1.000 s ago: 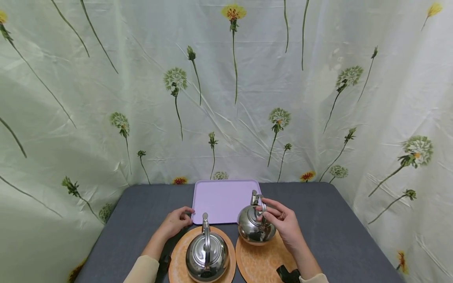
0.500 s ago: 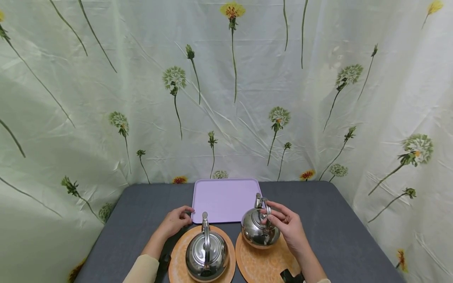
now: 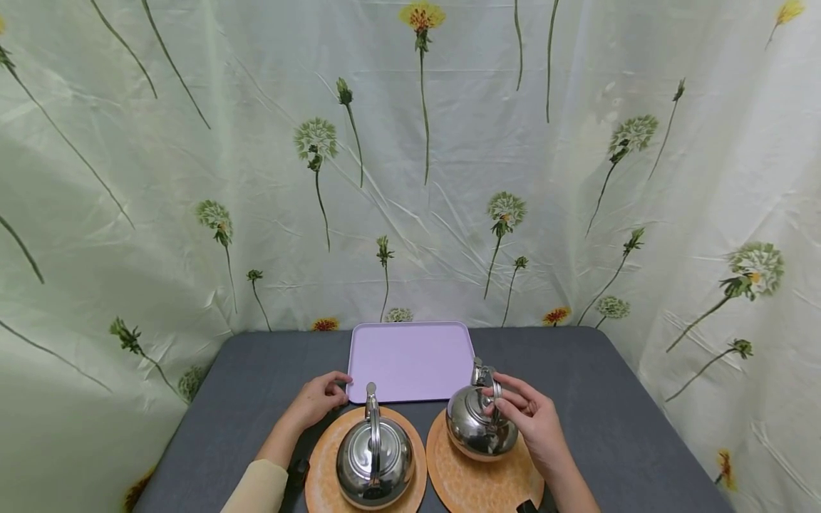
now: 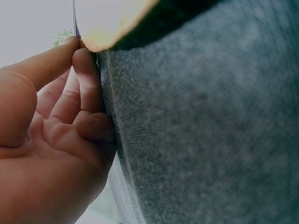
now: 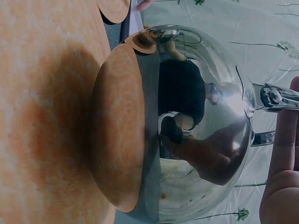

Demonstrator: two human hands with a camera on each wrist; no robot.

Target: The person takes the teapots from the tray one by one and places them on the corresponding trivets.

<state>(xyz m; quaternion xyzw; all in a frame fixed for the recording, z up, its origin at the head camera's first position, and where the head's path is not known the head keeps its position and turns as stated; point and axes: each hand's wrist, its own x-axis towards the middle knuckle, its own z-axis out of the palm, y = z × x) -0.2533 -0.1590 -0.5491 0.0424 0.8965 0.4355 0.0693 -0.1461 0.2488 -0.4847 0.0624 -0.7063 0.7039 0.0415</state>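
By its top handle, my right hand [image 3: 535, 424] grips a shiny steel kettle [image 3: 471, 431]. The kettle hangs a little above the right round orange mat [image 3: 477, 488]; its shadow falls on that mat in the right wrist view. Thumb and fingers of my left hand [image 3: 317, 399] pinch the front left corner of a lilac tray [image 3: 410, 362], the thin edge between the fingertips in the left wrist view. A second steel kettle [image 3: 355, 456] stands upright on the left round orange mat [image 3: 321, 463], its handle raised.
Dark grey cloth covers the table [image 3: 609, 420]. Behind it hangs a pale curtain [image 3: 436, 242] printed with dandelions. Both mats lie side by side in front of the tray. My left forearm passes beside the left mat.
My right hand has carried its kettle back toward me and to the right, from beside the tray's front right corner to farther over the right mat. My left hand stays at the tray corner.
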